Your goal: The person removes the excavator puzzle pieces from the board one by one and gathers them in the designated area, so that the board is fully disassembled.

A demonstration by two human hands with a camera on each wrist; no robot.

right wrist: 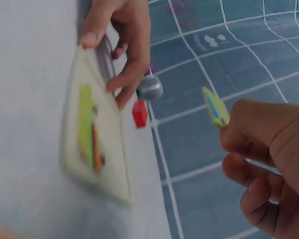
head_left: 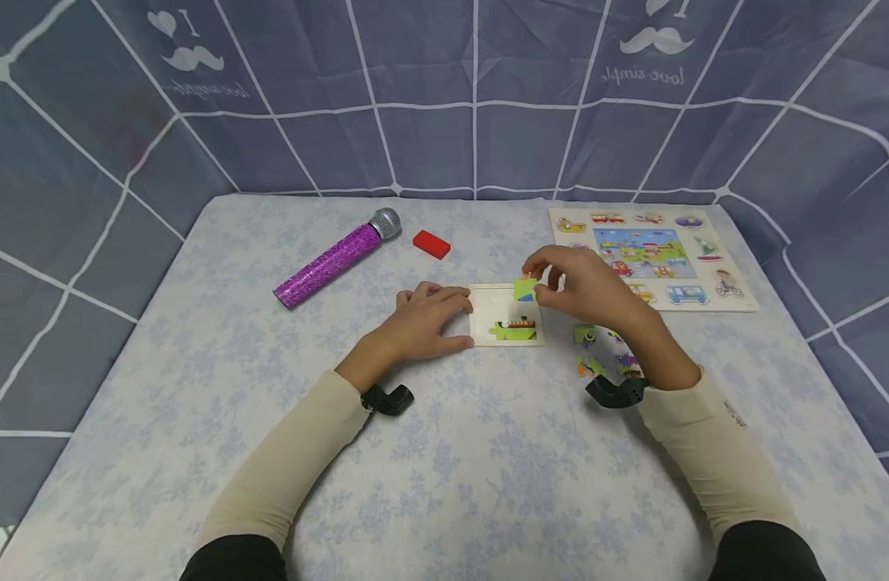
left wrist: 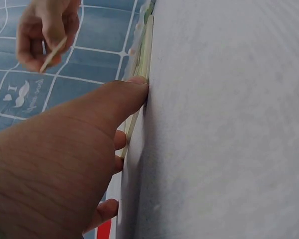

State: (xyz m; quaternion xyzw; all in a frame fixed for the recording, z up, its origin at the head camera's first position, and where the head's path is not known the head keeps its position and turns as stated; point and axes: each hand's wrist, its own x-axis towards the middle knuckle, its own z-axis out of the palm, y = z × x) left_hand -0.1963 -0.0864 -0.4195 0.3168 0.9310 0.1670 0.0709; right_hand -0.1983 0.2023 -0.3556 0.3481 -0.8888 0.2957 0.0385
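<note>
A small square wooden puzzle board (head_left: 486, 313) lies flat at the table's middle. Along its lower part sits a green puzzle piece (head_left: 513, 332) with dark and orange parts. My left hand (head_left: 419, 323) holds the board's left side, thumb at the near corner and fingers toward the far one. Between thumb and index finger, my right hand (head_left: 586, 282) pinches a thin green and blue puzzle piece (right wrist: 216, 107). That piece is above the board's far right corner, raised off it in the right wrist view. Loose colourful puzzle pieces (head_left: 590, 365) lie partly hidden under my right forearm.
A larger picture puzzle board (head_left: 720, 300) with vehicles lies at the back right. Toward the back left are a purple glittery microphone (head_left: 330, 265) and a red block (head_left: 431, 244). A grey-blue curtain (head_left: 433, 145) with white lines hangs around the table (head_left: 444, 484).
</note>
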